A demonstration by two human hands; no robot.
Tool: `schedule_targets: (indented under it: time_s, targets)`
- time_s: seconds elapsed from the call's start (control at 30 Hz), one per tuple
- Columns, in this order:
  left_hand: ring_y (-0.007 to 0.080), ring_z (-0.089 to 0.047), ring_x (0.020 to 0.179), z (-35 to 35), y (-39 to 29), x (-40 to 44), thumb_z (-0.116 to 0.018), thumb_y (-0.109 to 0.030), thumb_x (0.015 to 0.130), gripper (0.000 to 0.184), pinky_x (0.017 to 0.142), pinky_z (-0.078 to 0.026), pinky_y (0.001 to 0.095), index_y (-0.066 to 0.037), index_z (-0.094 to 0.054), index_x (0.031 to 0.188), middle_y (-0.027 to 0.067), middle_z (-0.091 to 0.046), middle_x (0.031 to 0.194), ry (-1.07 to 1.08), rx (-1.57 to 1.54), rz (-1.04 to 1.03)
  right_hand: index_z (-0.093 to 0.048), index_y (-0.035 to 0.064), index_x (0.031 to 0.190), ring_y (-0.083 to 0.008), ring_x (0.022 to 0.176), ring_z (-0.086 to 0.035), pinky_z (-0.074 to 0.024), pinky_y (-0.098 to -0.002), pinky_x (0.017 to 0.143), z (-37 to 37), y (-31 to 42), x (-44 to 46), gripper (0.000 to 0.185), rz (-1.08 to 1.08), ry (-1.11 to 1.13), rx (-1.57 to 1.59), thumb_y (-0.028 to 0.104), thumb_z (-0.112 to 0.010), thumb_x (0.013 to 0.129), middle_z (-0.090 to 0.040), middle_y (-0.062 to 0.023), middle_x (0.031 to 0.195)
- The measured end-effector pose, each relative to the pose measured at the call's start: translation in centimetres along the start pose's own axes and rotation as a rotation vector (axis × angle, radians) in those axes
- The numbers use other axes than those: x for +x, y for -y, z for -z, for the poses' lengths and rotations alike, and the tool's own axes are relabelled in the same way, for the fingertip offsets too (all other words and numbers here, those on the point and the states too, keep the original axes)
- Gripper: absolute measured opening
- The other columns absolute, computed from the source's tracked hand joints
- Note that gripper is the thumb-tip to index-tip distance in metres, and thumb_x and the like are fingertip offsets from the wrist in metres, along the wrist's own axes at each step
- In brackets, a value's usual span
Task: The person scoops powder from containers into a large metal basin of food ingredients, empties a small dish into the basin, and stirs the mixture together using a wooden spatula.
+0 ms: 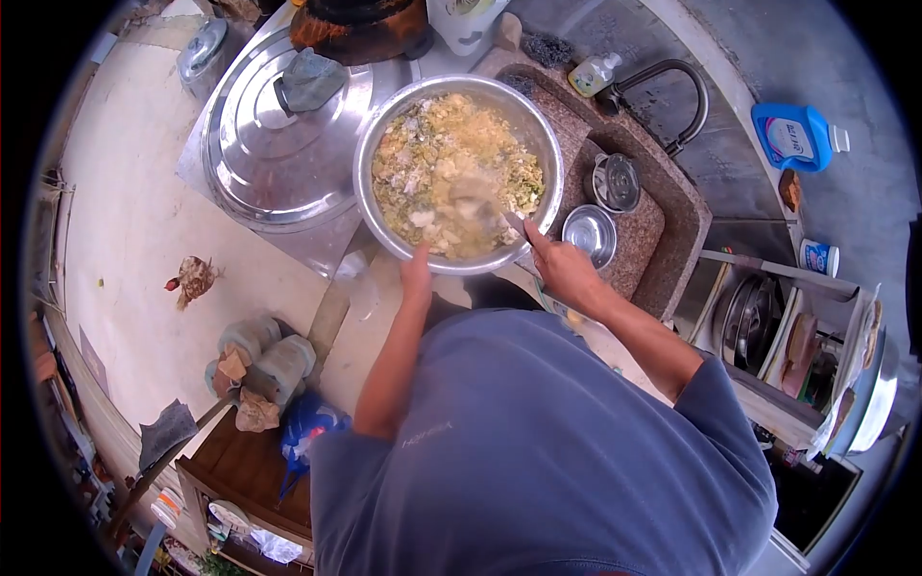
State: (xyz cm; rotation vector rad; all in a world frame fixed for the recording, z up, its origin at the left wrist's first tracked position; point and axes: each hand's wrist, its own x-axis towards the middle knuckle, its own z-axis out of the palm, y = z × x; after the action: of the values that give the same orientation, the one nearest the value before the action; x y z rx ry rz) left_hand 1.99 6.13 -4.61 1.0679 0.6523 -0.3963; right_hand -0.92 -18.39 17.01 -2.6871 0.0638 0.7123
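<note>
A large round silver metal lid (245, 168) is topped by a grey flat stone (317, 82). Beside it, a wide round silver metal bowl (364, 192) of yellow-green mash (451, 144) is gripped at its near rim by the left hand (416, 276). A blurred grey utensil (516, 226) is held in the curled right hand (569, 274), near a brown speckled stone sink (686, 200).

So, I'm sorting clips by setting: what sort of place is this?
Probably a household's outdoor kitchen or yard: there's a stone sink with a curved faucet, and a chicken on the pale ground.
</note>
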Motion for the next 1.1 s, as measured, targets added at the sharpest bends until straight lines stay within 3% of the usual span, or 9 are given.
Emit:
schedule_targets:
  time_s: [0.17,0.3,0.43,0.57,0.67,0.77,0.97,1.1]
  targets:
    - [0.0224,-0.068,0.091,0.2,-0.5,0.0,-0.062,-0.026,0.095,0.041,0.073,-0.056,0.0363,0.004,-0.056,0.122,0.0124,-0.066,0.107,0.036,0.027,0.046,-0.041,0.0032,0.140,-0.0481,0.078,-0.065,-0.0505,-0.0574,0.072,-2.5,-1.0,11.7,0.049,0.028,-0.205,0.072,0.016,-0.049,0.093,-0.066,-0.0305,0.082]
    - [0.0202,-0.068,0.087,0.0,-0.7,-0.3,-0.062,-0.027,0.094,0.041,0.067,-0.056,0.0337,0.003,-0.057,0.122,0.0110,-0.067,0.104,0.027,0.060,0.111,-0.042,0.0070,0.142,-0.0487,0.078,-0.065,-0.0509,-0.0565,0.072,0.2,-0.9,8.4,0.050,0.056,-0.242,0.046,0.016,-0.050,0.094,-0.066,-0.0304,0.082]
    - [0.0184,-0.067,0.084,0.0,-0.2,0.0,-0.062,-0.027,0.094,0.038,0.065,-0.055,0.0322,0.002,-0.059,0.118,0.0095,-0.067,0.100,0.009,0.084,0.040,-0.042,0.0114,0.145,-0.0489,0.075,-0.065,-0.0508,-0.0567,0.072,2.5,-0.8,1.2,0.052,0.060,-0.217,0.071,0.018,-0.052,0.094,-0.065,-0.0296,0.077]
    - [0.0176,-0.067,0.082,0.8,1.2,1.1,-0.062,-0.027,0.094,0.038,0.064,-0.054,0.0321,0.003,-0.059,0.118,0.0090,-0.067,0.099,0.029,0.087,-0.005,-0.043,0.0114,0.144,-0.0486,0.075,-0.065,-0.0510,-0.0567,0.073,-0.7,-0.1,4.7,0.051,-0.022,-0.152,-0.005,0.017,-0.053,0.094,-0.065,-0.0296,0.078]
    - [0.0185,-0.067,0.082,0.2,0.1,0.5,-0.062,-0.026,0.095,0.038,0.065,-0.055,0.0331,0.004,-0.058,0.119,0.0093,-0.067,0.100,0.043,0.097,0.026,-0.046,0.0109,0.142,-0.0473,0.079,-0.065,-0.0512,-0.0560,0.074,-4.0,-0.6,11.7,0.050,-0.034,-0.248,0.014,0.017,-0.052,0.093,-0.066,-0.0289,0.083]
    - [0.0207,-0.068,0.084,-0.2,-0.9,-0.7,-0.061,-0.025,0.095,0.039,0.068,-0.056,0.0350,0.004,-0.058,0.120,0.0102,-0.067,0.101,0.038,0.104,0.031,-0.049,0.0121,0.141,-0.0457,0.084,-0.066,-0.0518,-0.0545,0.075,-2.1,-1.6,10.5,0.049,0.109,-0.297,0.110,0.016,-0.053,0.092,-0.067,-0.0276,0.087]
    - [0.0230,-0.067,0.092,-1.2,-2.2,-1.5,-0.059,-0.023,0.095,0.042,0.070,-0.057,0.0350,0.002,-0.052,0.128,0.0110,-0.065,0.110,0.044,0.043,0.027,-0.051,0.0177,0.142,-0.0455,0.085,-0.066,-0.0526,-0.0499,0.078,2.9,1.9,2.6,0.051,0.026,-0.180,0.141,0.017,-0.060,0.091,-0.067,-0.0272,0.092]
    - [0.0217,-0.067,0.090,-0.9,-1.4,-1.2,-0.059,-0.024,0.095,0.041,0.069,-0.056,0.0349,0.002,-0.053,0.126,0.0110,-0.065,0.107,0.091,0.050,0.030,-0.050,0.0175,0.142,-0.0454,0.074,-0.065,-0.0523,-0.0533,0.073,-3.1,1.5,10.3,0.052,0.115,-0.340,0.074,0.016,-0.057,0.090,-0.066,-0.0269,0.078]
